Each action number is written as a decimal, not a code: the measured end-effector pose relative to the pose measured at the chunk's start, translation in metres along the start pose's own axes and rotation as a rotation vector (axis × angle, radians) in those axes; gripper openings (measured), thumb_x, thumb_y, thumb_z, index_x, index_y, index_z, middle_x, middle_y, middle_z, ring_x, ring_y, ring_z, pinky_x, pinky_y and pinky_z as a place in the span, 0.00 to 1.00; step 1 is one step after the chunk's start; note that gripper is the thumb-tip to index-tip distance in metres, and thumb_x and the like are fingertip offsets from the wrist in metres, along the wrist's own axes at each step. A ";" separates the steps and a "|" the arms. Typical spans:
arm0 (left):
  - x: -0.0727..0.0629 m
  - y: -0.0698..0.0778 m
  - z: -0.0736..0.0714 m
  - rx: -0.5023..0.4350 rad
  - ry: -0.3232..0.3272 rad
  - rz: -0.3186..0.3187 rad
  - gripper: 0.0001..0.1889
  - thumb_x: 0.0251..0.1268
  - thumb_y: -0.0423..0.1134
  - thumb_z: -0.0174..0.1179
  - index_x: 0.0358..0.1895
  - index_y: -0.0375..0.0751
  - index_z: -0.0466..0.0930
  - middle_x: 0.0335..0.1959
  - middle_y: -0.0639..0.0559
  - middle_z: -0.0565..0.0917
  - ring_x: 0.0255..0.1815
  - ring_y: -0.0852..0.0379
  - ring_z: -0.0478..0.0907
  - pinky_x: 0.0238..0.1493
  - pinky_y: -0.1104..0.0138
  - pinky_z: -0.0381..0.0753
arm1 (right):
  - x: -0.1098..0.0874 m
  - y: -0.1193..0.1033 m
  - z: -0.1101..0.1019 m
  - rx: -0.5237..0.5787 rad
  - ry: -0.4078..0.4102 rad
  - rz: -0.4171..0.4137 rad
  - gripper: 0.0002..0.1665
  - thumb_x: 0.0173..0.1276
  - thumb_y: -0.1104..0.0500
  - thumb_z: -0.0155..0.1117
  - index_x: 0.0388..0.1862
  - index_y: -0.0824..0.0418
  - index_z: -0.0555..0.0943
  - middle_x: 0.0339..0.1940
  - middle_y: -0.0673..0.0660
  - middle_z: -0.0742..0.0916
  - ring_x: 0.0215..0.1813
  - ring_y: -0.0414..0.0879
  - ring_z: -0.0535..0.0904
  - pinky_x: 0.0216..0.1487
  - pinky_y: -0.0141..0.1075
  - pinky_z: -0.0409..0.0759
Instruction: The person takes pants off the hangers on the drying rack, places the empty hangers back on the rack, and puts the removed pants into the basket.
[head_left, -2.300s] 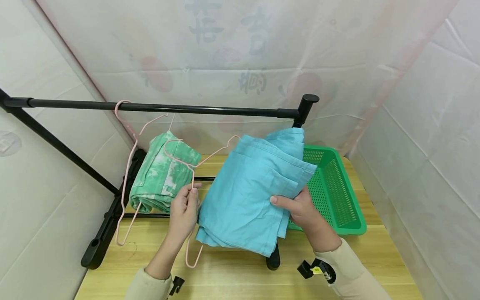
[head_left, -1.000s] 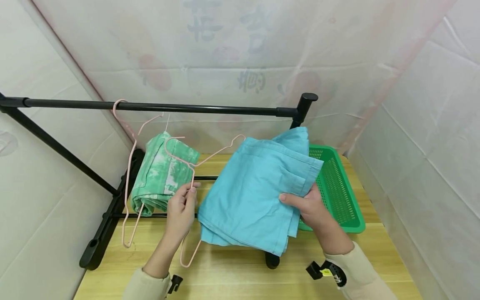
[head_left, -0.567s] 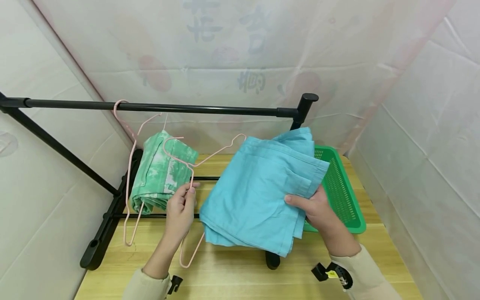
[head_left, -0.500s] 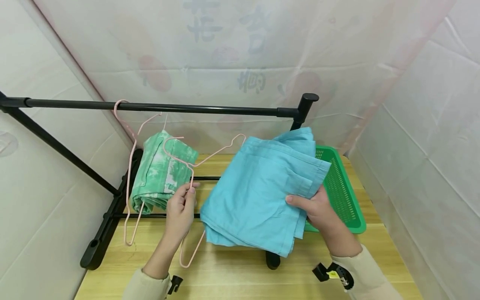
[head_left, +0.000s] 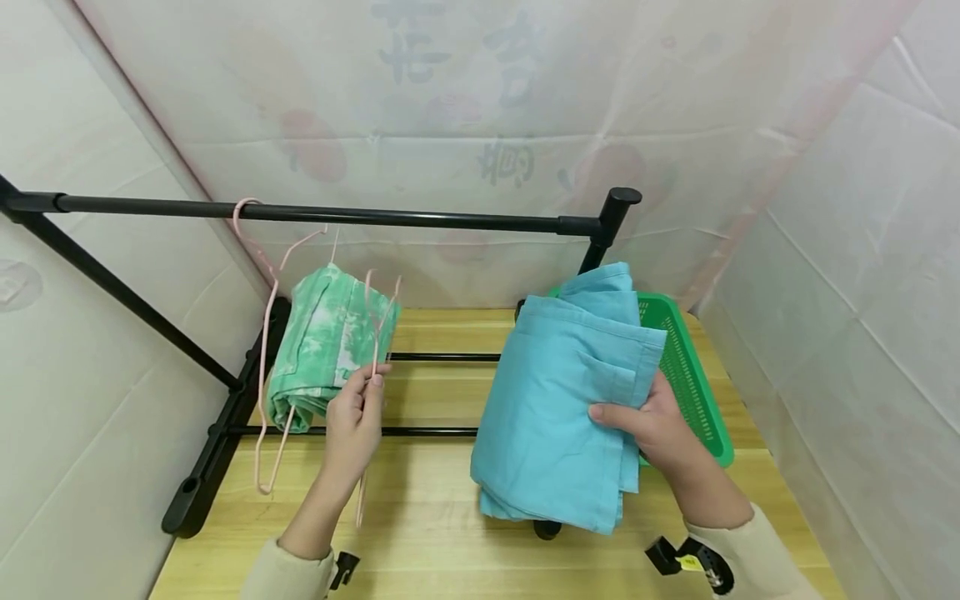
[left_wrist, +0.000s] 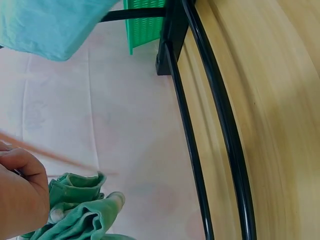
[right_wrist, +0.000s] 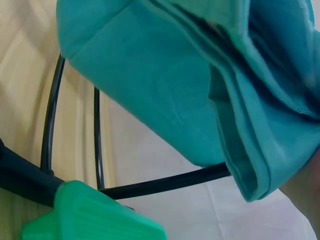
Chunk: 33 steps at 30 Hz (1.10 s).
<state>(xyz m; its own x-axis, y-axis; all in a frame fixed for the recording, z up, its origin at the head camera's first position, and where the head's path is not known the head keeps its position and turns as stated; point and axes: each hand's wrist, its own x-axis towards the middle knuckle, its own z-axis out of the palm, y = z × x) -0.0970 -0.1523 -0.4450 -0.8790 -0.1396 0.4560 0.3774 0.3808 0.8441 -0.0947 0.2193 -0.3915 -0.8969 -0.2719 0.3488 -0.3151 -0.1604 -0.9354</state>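
Note:
My left hand (head_left: 354,425) pinches a pink clothes hanger (head_left: 376,337) between thumb and fingers, and the hanger stands nearly edge-on in the head view. To the right, my right hand (head_left: 651,427) grips folded light-blue pants (head_left: 551,417), thumb in front and the other fingers hidden behind the cloth. A gap separates the hanger from the blue pants. Close behind the left hand, green tie-dye pants (head_left: 318,333) are folded over another pink hanger (head_left: 264,367) hooked on the rack. In the right wrist view the blue pants (right_wrist: 145,75) show several stacked layers.
A black garment rack (head_left: 420,218) spans the wooden table (head_left: 435,558), with two low crossbars (head_left: 442,357) behind the hands. A green perforated basket (head_left: 693,400) stands at the right, partly covered by the blue pants. Pale fabric walls (head_left: 840,250) enclose the table.
The blue pants have moved right and slightly down, apart from the held hanger, whose lower part they overlapped before. That hanger has turned from facing the camera to nearly edge-on.

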 end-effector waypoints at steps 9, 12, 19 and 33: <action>-0.002 0.001 0.004 0.022 -0.005 -0.021 0.12 0.79 0.31 0.47 0.53 0.33 0.81 0.12 0.55 0.63 0.09 0.70 0.53 0.08 0.69 0.54 | -0.011 -0.017 -0.028 -0.070 -0.063 -0.006 0.46 0.54 0.85 0.60 0.69 0.58 0.63 0.61 0.50 0.77 0.60 0.41 0.75 0.60 0.30 0.76; -0.003 0.002 0.004 0.010 -0.022 -0.023 0.12 0.80 0.33 0.47 0.53 0.36 0.81 0.12 0.56 0.63 0.09 0.69 0.53 0.08 0.70 0.55 | -0.014 -0.021 -0.040 -0.128 -0.120 -0.030 0.46 0.52 0.87 0.59 0.69 0.62 0.64 0.61 0.51 0.78 0.59 0.41 0.76 0.59 0.29 0.76; -0.004 0.018 0.004 0.032 -0.013 0.009 0.12 0.78 0.27 0.47 0.51 0.27 0.80 0.11 0.54 0.62 0.10 0.73 0.50 0.09 0.70 0.52 | -0.022 -0.029 -0.058 -0.151 -0.206 -0.029 0.44 0.54 0.88 0.55 0.71 0.67 0.64 0.62 0.52 0.79 0.59 0.42 0.78 0.57 0.30 0.78; -0.003 0.000 0.007 0.017 -0.044 -0.012 0.12 0.80 0.32 0.47 0.52 0.33 0.81 0.11 0.57 0.61 0.08 0.71 0.52 0.08 0.70 0.53 | -0.036 -0.041 -0.083 -0.001 -0.157 -0.129 0.48 0.46 0.93 0.45 0.69 0.71 0.62 0.61 0.58 0.79 0.58 0.45 0.79 0.56 0.33 0.81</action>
<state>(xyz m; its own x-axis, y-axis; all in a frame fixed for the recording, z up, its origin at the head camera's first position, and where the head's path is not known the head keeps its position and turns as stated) -0.0966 -0.1455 -0.4480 -0.8955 -0.1041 0.4326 0.3621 0.3945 0.8445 -0.0751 0.3143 -0.3701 -0.7896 -0.3943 0.4701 -0.4244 -0.2023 -0.8826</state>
